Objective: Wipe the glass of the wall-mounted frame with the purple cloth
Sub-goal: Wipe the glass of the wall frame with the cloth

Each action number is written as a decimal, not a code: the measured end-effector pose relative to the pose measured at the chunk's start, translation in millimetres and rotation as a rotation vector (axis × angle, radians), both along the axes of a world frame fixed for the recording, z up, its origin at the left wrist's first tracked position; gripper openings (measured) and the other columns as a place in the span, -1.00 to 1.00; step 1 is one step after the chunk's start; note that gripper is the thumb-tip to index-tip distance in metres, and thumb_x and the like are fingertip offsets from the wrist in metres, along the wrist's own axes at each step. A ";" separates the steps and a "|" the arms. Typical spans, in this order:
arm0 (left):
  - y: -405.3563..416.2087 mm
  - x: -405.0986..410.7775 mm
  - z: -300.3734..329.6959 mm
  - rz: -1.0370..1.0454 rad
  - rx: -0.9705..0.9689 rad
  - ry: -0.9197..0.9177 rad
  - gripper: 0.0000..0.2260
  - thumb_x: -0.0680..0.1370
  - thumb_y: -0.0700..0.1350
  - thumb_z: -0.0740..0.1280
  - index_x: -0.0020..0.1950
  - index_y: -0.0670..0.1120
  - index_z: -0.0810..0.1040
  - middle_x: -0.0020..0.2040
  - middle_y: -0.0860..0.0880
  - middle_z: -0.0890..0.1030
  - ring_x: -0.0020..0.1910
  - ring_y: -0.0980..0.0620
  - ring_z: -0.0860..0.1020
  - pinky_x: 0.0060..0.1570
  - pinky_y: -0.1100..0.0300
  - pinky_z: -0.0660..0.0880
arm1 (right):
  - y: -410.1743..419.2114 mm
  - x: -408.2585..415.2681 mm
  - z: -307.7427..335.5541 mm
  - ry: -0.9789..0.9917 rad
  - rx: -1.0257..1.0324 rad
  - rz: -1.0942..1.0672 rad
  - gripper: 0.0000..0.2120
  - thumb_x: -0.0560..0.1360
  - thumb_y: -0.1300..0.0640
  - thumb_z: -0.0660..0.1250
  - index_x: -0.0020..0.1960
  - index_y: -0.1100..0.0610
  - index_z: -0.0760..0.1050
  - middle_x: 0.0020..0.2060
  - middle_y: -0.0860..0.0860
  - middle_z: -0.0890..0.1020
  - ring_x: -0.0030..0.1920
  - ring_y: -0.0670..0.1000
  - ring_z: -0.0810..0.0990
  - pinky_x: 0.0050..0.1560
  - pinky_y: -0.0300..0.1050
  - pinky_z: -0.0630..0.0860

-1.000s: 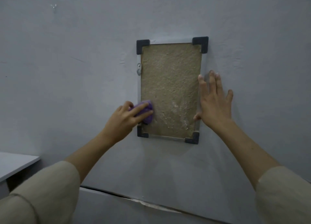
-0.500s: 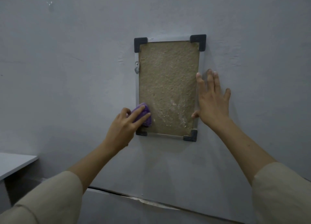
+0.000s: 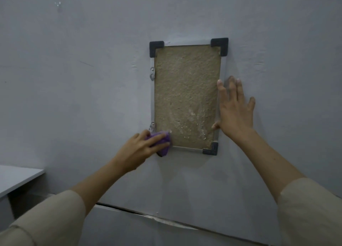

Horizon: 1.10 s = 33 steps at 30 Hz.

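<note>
A wall-mounted frame (image 3: 152, 97) with a silver rim and black corner caps hangs on the grey wall. Its glass covers a tan, grainy panel (image 3: 185, 90) with pale smears near the lower right. My left hand (image 3: 140, 149) grips a bunched purple cloth (image 3: 162, 141) and presses it on the frame's bottom-left corner, hiding that corner cap. My right hand (image 3: 235, 110) lies flat with fingers spread against the frame's right edge and the wall, the thumb touching the lower right of the glass.
A white table corner (image 3: 16, 179) juts in at the lower left. A cracked seam (image 3: 148, 216) runs across the wall below the frame. A small mark (image 3: 58, 4) sits high on the wall at the upper left.
My left hand has slid the purple cloth down and left, from the lower-left glass onto the bottom-left corner. My right hand has stayed flat on the right edge.
</note>
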<state>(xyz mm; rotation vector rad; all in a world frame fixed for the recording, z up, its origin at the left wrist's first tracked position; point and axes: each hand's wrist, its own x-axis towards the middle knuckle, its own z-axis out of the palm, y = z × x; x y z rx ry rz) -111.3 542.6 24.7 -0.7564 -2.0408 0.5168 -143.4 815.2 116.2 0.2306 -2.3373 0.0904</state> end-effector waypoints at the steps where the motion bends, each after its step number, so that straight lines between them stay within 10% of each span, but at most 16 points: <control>1: 1.3 -3.5 3.6 0.009 0.126 0.029 -0.42 0.25 -0.40 0.47 0.23 -0.05 0.57 0.25 -0.12 0.57 -0.21 -0.19 0.55 -0.29 0.07 0.59 | 0.5 0.0 0.1 -0.001 0.000 -0.001 0.21 0.22 0.00 0.58 0.51 0.07 -0.26 0.52 0.12 -0.19 0.50 0.14 -0.24 0.36 0.41 0.06; 5: 15.5 -10.2 6.0 0.068 0.470 0.148 -0.42 0.25 -0.47 0.43 0.22 -0.10 0.57 0.25 -0.14 0.56 -0.23 -0.20 0.49 -0.35 0.09 0.57 | 0.1 -1.0 0.2 -0.005 0.009 -0.009 0.21 0.22 0.01 0.58 0.51 0.08 -0.26 0.52 0.12 -0.19 0.50 0.15 -0.23 0.36 0.40 0.07; 10: 14.9 -5.4 -13.4 -0.042 0.005 0.010 -0.46 0.30 -0.38 0.46 0.24 -0.06 0.56 0.26 -0.15 0.56 -0.18 -0.20 0.57 -0.27 0.03 0.60 | -0.5 -1.0 0.0 0.011 0.011 -0.011 0.21 0.22 -0.01 0.58 0.50 0.08 -0.26 0.52 0.12 -0.19 0.50 0.15 -0.22 0.36 0.39 0.08; 15: 22.5 -17.3 18.6 0.062 0.600 0.157 -0.51 0.36 -0.43 0.38 0.25 -0.10 0.55 0.28 -0.14 0.53 -0.17 -0.26 0.47 -0.34 0.00 0.58 | -0.3 -1.0 -0.3 -0.006 0.010 -0.003 0.21 0.21 0.01 0.58 0.51 0.08 -0.25 0.52 0.12 -0.19 0.50 0.14 -0.23 0.36 0.41 0.05; 23: 26.2 -12.0 -5.0 -0.091 0.072 0.054 -0.51 0.35 -0.42 0.31 0.24 -0.11 0.56 0.26 -0.17 0.55 -0.20 -0.23 0.55 -0.22 0.01 0.59 | -3.7 -4.2 1.4 0.015 0.004 -0.009 0.23 0.18 0.04 0.61 0.51 0.10 -0.22 0.52 0.13 -0.18 0.51 0.15 -0.21 0.35 0.41 0.07; 30: 33.0 -14.4 20.4 0.001 0.530 0.186 -0.51 0.34 -0.45 0.34 0.22 -0.12 0.58 0.26 -0.15 0.55 -0.20 -0.25 0.49 -0.33 0.06 0.57 | -3.7 -0.8 1.6 0.008 -0.007 -0.016 0.23 0.18 0.04 0.60 0.51 0.10 -0.22 0.52 0.12 -0.17 0.51 0.14 -0.21 0.35 0.41 0.08; 33: 44.8 -12.5 7.8 -0.063 0.344 0.125 -0.49 0.31 -0.44 0.39 0.22 -0.11 0.58 0.24 -0.17 0.56 -0.21 -0.22 0.51 -0.28 0.08 0.57 | -4.0 0.2 1.1 0.008 0.003 -0.021 0.23 0.18 0.02 0.60 0.51 0.10 -0.24 0.52 0.13 -0.17 0.51 0.14 -0.20 0.35 0.40 0.10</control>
